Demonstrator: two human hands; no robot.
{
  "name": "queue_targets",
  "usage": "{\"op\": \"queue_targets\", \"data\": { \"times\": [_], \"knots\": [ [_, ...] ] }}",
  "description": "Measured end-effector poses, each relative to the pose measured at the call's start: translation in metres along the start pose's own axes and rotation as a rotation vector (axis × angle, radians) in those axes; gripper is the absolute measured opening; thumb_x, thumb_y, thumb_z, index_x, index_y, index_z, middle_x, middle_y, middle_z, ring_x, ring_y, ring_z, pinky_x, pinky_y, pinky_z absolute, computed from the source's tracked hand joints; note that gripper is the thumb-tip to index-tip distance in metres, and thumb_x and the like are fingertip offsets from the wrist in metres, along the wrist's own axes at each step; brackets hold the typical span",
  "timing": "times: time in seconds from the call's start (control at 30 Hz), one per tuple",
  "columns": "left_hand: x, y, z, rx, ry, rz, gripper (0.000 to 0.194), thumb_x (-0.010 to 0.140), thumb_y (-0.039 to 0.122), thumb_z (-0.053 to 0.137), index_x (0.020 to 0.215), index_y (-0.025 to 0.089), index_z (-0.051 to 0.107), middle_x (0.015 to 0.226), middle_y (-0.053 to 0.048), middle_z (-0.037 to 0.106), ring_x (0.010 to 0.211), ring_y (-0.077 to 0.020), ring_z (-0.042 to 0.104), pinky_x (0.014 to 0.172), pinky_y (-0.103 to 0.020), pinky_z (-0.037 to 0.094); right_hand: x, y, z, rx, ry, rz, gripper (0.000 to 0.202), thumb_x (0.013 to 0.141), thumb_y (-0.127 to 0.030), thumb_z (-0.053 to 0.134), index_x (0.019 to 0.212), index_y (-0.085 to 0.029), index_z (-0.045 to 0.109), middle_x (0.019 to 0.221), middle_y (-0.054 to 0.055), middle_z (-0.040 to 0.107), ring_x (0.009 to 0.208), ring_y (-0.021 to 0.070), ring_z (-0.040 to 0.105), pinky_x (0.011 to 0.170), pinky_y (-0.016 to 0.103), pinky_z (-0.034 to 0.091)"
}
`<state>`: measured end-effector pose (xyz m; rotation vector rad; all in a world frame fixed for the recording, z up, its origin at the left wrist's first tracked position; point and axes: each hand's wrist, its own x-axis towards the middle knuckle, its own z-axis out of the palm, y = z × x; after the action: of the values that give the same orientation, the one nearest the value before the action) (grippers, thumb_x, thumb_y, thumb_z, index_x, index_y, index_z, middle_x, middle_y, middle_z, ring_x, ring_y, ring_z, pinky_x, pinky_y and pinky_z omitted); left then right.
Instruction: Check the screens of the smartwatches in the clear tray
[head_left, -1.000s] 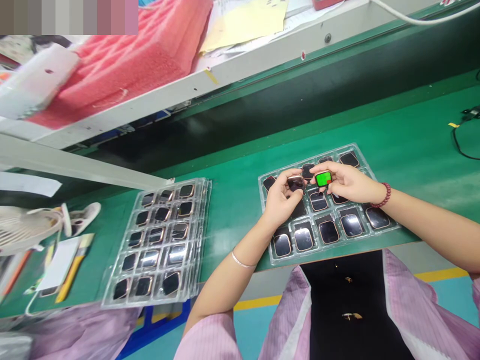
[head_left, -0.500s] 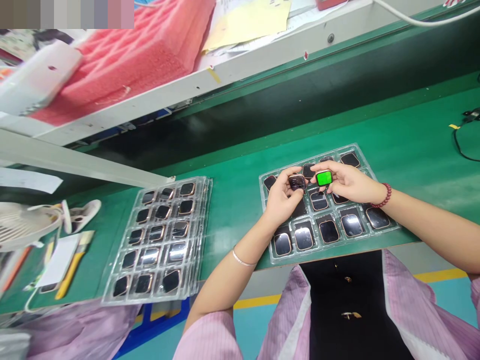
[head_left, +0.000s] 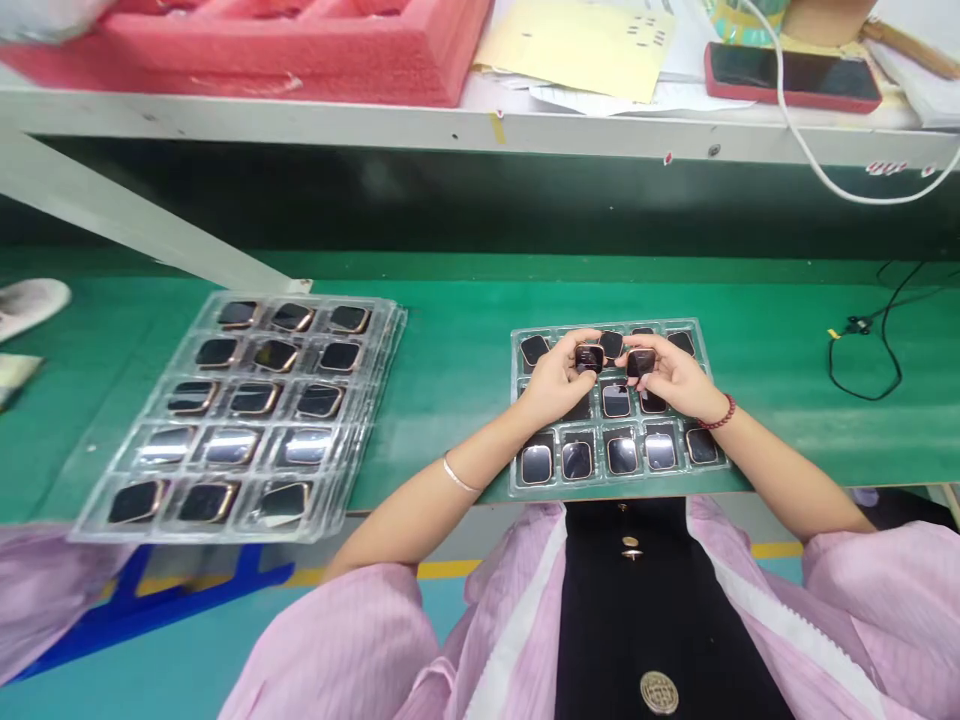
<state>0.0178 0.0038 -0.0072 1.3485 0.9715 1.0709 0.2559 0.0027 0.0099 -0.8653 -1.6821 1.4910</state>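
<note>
Over green bench (head_left: pixel 450 370), pinching left watch (head_left: pixel 589 358) in left hand (head_left: pixel 553 387), right watch (head_left: pixel 641 362), no longer green, in right hand (head_left: pixel 684 384).

Counter (head_left: pixel 450 400): green
Foam block (head_left: pixel 300 62): red
Your watches (head_left: pixel 589 358): black screens — rose-gold rims
Your sleeves (head_left: pixel 360 625): pale pink, finely striped
Your beaded bracelet (head_left: pixel 718 413): dark red
Papers (head_left: pixel 577 45): yellow and white
Floor (head_left: pixel 195 650): turquoise — crossed by a yellow stripe

My one camera sits on my head — facing forward and down over the green workbench (head_left: pixel 450 370), my hands (head_left: pixel 555 385) within arm's reach.
</note>
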Motion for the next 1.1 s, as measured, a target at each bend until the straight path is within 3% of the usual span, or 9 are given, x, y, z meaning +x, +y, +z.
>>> {"op": "queue_targets", "data": {
  "times": [0.23, 0.37, 0.47, 0.57, 0.67, 0.8, 0.9, 0.97, 1.1],
  "knots": [
    [0.001, 0.002, 0.001, -0.012, -0.026, -0.011, 0.059, 0.070, 0.009, 0.066, 0.128, 0.018, 0.064, 0.101, -0.008, 0.072, 0.083, -0.0168, 0.067, 0.067, -0.025, 0.053, -0.001, 0.003, -0.004, -0.032, -0.017, 0.025, 0.041, 0.101, -0.033, 0.059, 0.140, -0.019, 0.054, 0.117, 0.011, 0.072, 0.085, 0.0161, 0.073, 0.075, 0.031, 0.063],
    [0.001, 0.005, 0.001, 0.028, -0.026, -0.046, 0.063, 0.070, 0.010, 0.066, 0.132, 0.017, 0.062, 0.107, -0.009, 0.073, 0.089, -0.0188, 0.069, 0.064, -0.024, 0.049, -0.001, 0.002, -0.003, -0.015, -0.018, 0.042, 0.053, 0.094, -0.028, 0.067, 0.144, -0.021, 0.049, 0.123, 0.012, 0.069, 0.098, 0.0191, 0.073, 0.084, 0.034, 0.064],
    [0.002, 0.008, -0.001, -0.031, -0.040, -0.084, 0.070, 0.069, 0.011, 0.068, 0.139, 0.017, 0.057, 0.106, -0.009, 0.073, 0.094, -0.0200, 0.070, 0.072, -0.026, 0.052, -0.001, 0.002, -0.002, 0.013, 0.012, 0.048, 0.067, 0.090, -0.028, 0.074, 0.149, -0.023, 0.044, 0.132, 0.013, 0.066, 0.111, 0.0215, 0.069, 0.090, 0.035, 0.063],
    [0.005, 0.010, -0.005, -0.173, -0.060, -0.113, 0.077, 0.069, 0.013, 0.075, 0.143, 0.017, 0.052, 0.106, -0.009, 0.073, 0.093, -0.0186, 0.072, 0.080, -0.028, 0.056, 0.001, 0.005, -0.003, 0.070, 0.045, 0.076, 0.077, 0.086, -0.031, 0.080, 0.152, -0.026, 0.041, 0.139, 0.014, 0.063, 0.098, 0.0178, 0.069, 0.081, 0.031, 0.064],
    [0.008, 0.012, -0.008, -0.322, -0.091, -0.174, 0.081, 0.068, 0.020, 0.085, 0.142, 0.018, 0.053, 0.105, -0.008, 0.074, 0.075, -0.0124, 0.069, 0.063, -0.022, 0.051, 0.003, 0.006, -0.006, 0.171, 0.074, 0.122, 0.081, 0.081, -0.030, 0.086, 0.150, -0.026, 0.044, 0.134, 0.011, 0.066, 0.081, 0.0135, 0.068, 0.071, 0.028, 0.064],
    [0.010, 0.016, -0.011, -0.485, -0.156, -0.296, 0.077, 0.063, 0.028, 0.095, 0.131, 0.015, 0.062, 0.093, -0.005, 0.075, 0.061, -0.0093, 0.066, 0.049, -0.017, 0.043, 0.004, 0.002, -0.010, 0.315, 0.119, 0.211, 0.079, 0.077, -0.038, 0.092, 0.143, -0.022, 0.052, 0.110, 0.006, 0.073, 0.068, 0.0115, 0.067, 0.063, 0.024, 0.063],
    [0.010, 0.018, -0.013, -0.592, -0.203, -0.414, 0.060, 0.074, 0.043, 0.091, 0.120, 0.012, 0.068, 0.090, -0.009, 0.078, 0.056, -0.0096, 0.066, 0.044, -0.017, 0.041, 0.005, -0.003, -0.014, 0.489, 0.054, 0.320, 0.069, 0.086, -0.065, 0.078, 0.130, -0.016, 0.060, 0.093, 0.007, 0.075, 0.063, 0.0132, 0.069, 0.056, 0.022, 0.061],
    [0.012, 0.018, -0.014, -0.656, -0.230, -0.513, 0.053, 0.090, 0.058, 0.073, 0.112, 0.010, 0.071, 0.087, -0.013, 0.078, 0.053, -0.0103, 0.066, 0.041, -0.017, 0.041, 0.006, -0.007, -0.017, 0.583, 0.009, 0.424, 0.069, 0.095, -0.078, 0.056, 0.120, -0.014, 0.063, 0.083, 0.008, 0.074, 0.057, 0.0143, 0.068, 0.051, 0.022, 0.059],
    [0.015, 0.017, -0.016, -0.743, -0.273, -0.655, 0.072, 0.105, 0.068, 0.035, 0.102, 0.006, 0.072, 0.076, -0.015, 0.076, 0.046, -0.0114, 0.062, 0.039, -0.020, 0.042, 0.009, -0.011, -0.023, 0.651, 0.042, 0.584, 0.070, 0.107, -0.071, 0.022, 0.111, -0.015, 0.064, 0.075, 0.008, 0.073, 0.049, 0.0141, 0.066, 0.045, 0.020, 0.054]
  ]
}}
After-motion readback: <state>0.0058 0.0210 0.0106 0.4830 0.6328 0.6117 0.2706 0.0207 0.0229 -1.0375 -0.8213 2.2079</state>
